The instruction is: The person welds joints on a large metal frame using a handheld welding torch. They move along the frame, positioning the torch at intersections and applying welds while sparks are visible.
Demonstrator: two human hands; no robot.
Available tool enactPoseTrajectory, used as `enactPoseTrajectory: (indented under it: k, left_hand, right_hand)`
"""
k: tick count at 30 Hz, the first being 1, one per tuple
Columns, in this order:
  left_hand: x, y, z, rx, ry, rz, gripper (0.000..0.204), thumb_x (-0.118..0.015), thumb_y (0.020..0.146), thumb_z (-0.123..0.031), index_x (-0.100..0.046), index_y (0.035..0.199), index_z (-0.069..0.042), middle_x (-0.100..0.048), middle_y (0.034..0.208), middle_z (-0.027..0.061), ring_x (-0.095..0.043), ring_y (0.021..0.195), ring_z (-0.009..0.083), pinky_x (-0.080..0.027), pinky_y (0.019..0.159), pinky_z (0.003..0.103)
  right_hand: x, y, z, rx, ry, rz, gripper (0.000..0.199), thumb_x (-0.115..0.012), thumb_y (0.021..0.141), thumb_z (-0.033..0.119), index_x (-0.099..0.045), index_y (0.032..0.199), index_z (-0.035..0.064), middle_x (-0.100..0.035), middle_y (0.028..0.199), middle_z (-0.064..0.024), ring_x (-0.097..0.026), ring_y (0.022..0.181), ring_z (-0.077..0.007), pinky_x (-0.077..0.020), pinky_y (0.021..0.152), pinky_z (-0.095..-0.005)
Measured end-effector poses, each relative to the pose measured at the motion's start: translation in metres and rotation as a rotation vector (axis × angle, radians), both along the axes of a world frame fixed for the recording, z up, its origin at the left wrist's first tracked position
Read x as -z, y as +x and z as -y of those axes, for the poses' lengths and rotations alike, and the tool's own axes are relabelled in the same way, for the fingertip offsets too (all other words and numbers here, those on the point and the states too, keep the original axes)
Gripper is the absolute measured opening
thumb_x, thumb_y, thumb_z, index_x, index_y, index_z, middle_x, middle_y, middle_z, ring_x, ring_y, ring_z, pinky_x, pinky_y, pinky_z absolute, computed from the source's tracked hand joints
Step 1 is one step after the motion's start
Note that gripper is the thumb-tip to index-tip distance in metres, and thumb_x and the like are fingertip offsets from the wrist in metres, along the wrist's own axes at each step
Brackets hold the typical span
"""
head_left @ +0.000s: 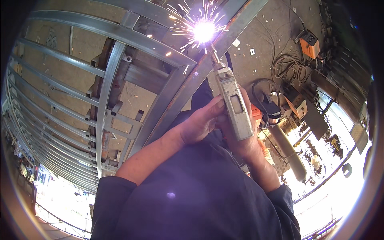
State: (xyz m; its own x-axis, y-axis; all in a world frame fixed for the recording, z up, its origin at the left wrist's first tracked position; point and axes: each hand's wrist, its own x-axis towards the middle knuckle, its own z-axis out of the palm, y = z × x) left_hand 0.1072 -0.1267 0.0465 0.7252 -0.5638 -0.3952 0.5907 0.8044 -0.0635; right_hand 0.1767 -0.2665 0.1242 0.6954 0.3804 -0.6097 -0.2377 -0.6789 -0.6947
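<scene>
Welding gun (239,116) is mid-picture, in front of the person's body, tilted, narrow tip up and slightly left. Right hand (229,130) is behind the gun's body, wrapped around it; part of it shows past the right edge, single fingers mostly hidden. Left hand (202,122) comes in from the left, thumb along the gun's left side; other fingers out of sight, can't tell if spread or pressed together. Bright white-purple glare (204,32) sits just past the tip, sparks (182,22) flying out around it. Glare hides the exact contact spot; it lies over the metal bars near the top edge. Metal frame (110,86) fills the left side: long grey bars, many parallel, with crosspieces. Diagonal bar (236,30) runs from upper right down-left, passing behind the gun's tip. Right side: orange box (310,48) on the floor (262,34), coiled cable (288,66) near it, long brown cylinder (289,154) lower down. Dark clothing (180,196) covers bottom centre.
</scene>
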Motion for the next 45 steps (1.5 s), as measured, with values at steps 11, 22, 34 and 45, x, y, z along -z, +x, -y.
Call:
enactPoseTrajectory:
  k: [11, 22, 34, 45]
  left_hand:
    - [0.002, -0.003, 0.003, 0.028, 0.003, -0.001, 0.07, -0.051, 0.108, -0.057, -0.038, 0.161, -0.014, -0.047, 0.156, 0.0048, -0.044, 0.146, 0.021, -0.034, 0.123, 0.044]
    - [0.001, -0.004, 0.004, 0.027, -0.012, -0.011, 0.073, -0.052, 0.107, -0.058, -0.036, 0.162, -0.014, -0.047, 0.156, 0.006, -0.043, 0.147, 0.0225, -0.035, 0.123, 0.045]
    - [-0.003, -0.005, 0.009, 0.054, 0.1, 0.008, 0.083, -0.056, 0.1, -0.069, -0.034, 0.158, -0.013, -0.056, 0.145, 0.0065, -0.057, 0.132, 0.0205, -0.05, 0.104, 0.042]
    - [0.0, -0.009, 0.011, 0.043, 0.029, -0.013, 0.078, -0.056, 0.104, -0.061, -0.033, 0.161, -0.013, -0.049, 0.154, 0.0061, -0.047, 0.143, 0.0221, -0.037, 0.119, 0.045]
  right_hand:
    - [0.007, -0.006, 0.009, 0.07, 0.055, -0.092, 0.087, -0.077, 0.087, 0.007, -0.031, 0.161, 0.009, -0.066, 0.131, -0.0189, -0.072, 0.115, -0.0346, -0.0591, 0.092, -0.0421]
    - [0.006, -0.008, 0.01, -0.034, 0.023, 0.08, 0.085, -0.076, 0.088, 0.009, -0.032, 0.16, 0.0084, -0.067, 0.131, -0.019, -0.072, 0.114, -0.0334, -0.0594, 0.092, -0.0416]
    - [-0.001, -0.012, 0.01, 0.106, 0.008, -0.105, 0.082, -0.075, 0.089, 0.009, -0.033, 0.16, 0.0046, -0.066, 0.131, -0.0198, -0.072, 0.114, -0.0304, -0.059, 0.093, -0.0398]
    - [0.002, -0.016, 0.019, 0.011, 0.003, -0.021, 0.082, -0.077, 0.089, 0.007, -0.035, 0.159, 0.0034, -0.063, 0.135, -0.0195, -0.073, 0.11, -0.0276, -0.0595, 0.089, -0.0382]
